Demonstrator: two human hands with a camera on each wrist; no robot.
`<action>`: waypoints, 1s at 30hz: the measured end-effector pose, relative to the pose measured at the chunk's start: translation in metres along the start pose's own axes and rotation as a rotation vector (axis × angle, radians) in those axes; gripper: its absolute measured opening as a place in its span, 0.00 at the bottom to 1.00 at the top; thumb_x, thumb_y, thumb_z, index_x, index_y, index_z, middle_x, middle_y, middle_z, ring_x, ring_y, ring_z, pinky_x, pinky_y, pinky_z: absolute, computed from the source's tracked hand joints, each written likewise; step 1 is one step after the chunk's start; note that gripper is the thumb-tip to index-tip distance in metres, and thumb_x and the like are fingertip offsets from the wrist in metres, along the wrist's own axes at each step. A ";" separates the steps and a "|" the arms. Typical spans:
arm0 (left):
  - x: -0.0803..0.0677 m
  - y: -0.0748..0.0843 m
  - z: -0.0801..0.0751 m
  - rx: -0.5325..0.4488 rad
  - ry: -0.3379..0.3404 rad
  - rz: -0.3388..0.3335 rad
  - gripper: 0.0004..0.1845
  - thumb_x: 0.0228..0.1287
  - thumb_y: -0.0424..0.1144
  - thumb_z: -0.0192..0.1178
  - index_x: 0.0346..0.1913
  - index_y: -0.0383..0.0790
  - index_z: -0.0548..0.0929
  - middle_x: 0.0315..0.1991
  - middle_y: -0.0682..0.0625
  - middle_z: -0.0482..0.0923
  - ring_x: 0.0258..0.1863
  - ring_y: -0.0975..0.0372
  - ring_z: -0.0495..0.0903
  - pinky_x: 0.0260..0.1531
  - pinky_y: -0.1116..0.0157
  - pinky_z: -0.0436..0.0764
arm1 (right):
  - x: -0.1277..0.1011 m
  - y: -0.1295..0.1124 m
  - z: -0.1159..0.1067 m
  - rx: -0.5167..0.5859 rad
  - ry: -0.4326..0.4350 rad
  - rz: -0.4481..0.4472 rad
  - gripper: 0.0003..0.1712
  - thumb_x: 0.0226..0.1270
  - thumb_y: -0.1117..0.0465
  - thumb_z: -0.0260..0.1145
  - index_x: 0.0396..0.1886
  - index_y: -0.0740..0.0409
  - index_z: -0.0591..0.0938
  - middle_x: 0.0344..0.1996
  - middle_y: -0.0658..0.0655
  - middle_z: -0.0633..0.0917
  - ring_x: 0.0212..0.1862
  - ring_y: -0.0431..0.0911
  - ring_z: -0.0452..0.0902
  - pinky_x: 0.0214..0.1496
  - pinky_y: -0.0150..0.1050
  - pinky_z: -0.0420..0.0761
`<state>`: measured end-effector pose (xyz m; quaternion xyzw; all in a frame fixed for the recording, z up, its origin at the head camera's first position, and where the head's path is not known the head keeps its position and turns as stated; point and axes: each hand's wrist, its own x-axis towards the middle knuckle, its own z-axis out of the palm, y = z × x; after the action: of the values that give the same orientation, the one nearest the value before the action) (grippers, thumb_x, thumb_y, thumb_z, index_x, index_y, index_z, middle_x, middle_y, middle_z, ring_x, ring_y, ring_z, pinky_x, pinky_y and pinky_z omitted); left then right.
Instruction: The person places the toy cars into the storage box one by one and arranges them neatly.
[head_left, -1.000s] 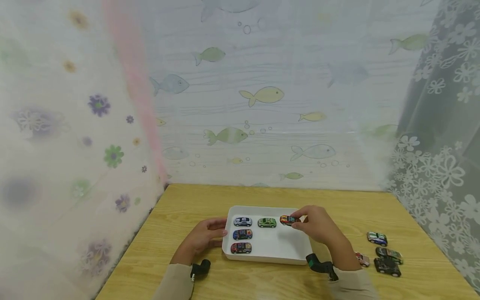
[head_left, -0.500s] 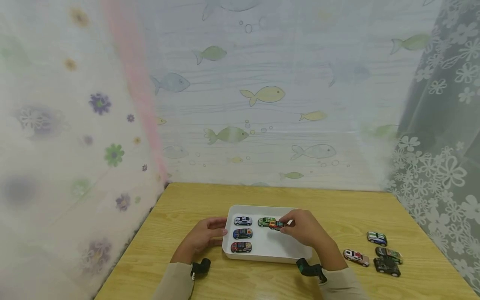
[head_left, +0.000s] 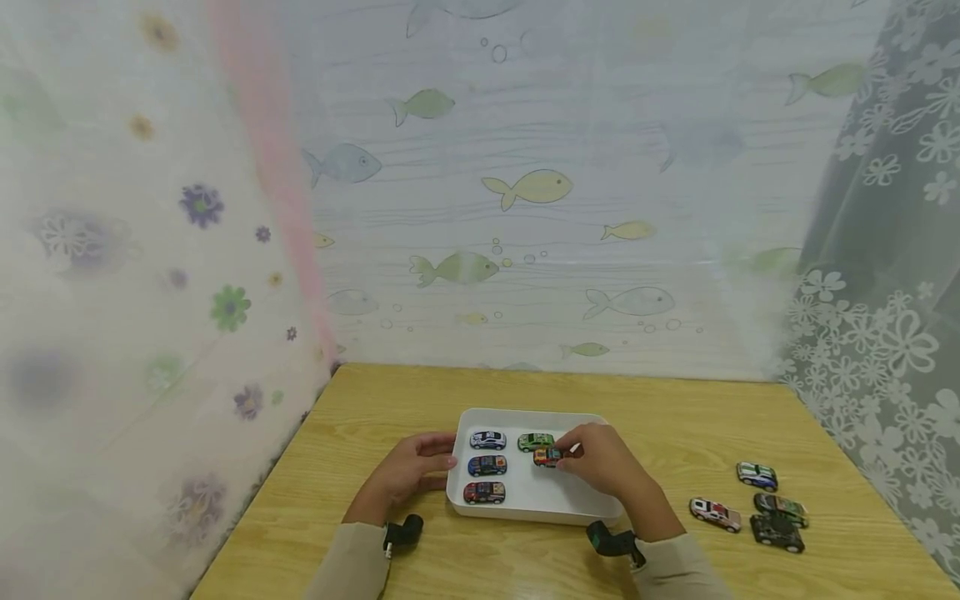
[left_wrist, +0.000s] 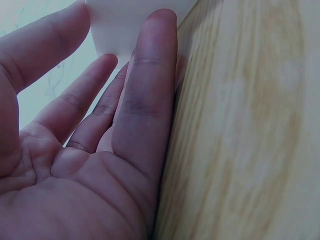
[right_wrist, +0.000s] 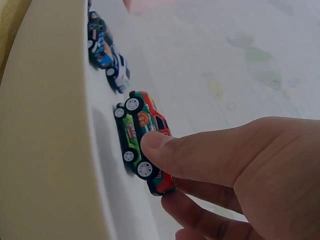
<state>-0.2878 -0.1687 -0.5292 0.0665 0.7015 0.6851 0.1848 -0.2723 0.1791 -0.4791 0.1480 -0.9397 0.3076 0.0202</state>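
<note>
While both of my hands work at the white tray, the readings stand as follows.

Right hand [head_left: 600,463]: my thumb and fingers pinch the orange-red toy car [head_left: 547,456]; in the right wrist view my thumb lies across its underside, wheels facing the camera.
Orange-red toy car: inside the white tray [head_left: 585,506], in the middle column, just in front of the green toy car [head_left: 535,441] — whether the two touch, I cannot tell from the head view; in the right wrist view they sit close side by side.
Left hand [head_left: 411,472]: fingers straight and relaxed, holding nothing; my fingertips rest against the tray's left outer wall, with the edge of my hand on the wooden table [head_left: 720,417].
White tray: flat on the table, near its front middle, between my two hands.
Left column in tray: three cars in a row from back to front — the white-blue car [head_left: 487,439], the dark blue car [head_left: 487,465], the dark red car [head_left: 483,492], each apart from the next.
Cars outside tray: four on the table to my right, well apart from the tray — a white-red car [head_left: 715,513], a white-green car [head_left: 756,475], a dark green car [head_left: 780,504], a black car [head_left: 777,532].
Wrist cameras: one black unit at each sleeve cuff, left [head_left: 402,532] and right [head_left: 613,542].
Surroundings: fish-print sheeting behind the table, flower-print sheeting at the left, lace curtain at the right.
</note>
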 end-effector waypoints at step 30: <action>0.000 0.000 0.001 0.010 0.009 0.001 0.31 0.70 0.37 0.68 0.73 0.32 0.72 0.69 0.36 0.75 0.59 0.53 0.83 0.54 0.52 0.87 | 0.000 -0.011 0.018 0.036 -0.043 0.032 0.09 0.56 0.69 0.80 0.37 0.54 0.93 0.37 0.50 0.91 0.36 0.39 0.82 0.36 0.37 0.83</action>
<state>-0.2879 -0.1680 -0.5296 0.0650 0.7057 0.6819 0.1810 -0.2684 0.1606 -0.4874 0.1399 -0.9365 0.3214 -0.0075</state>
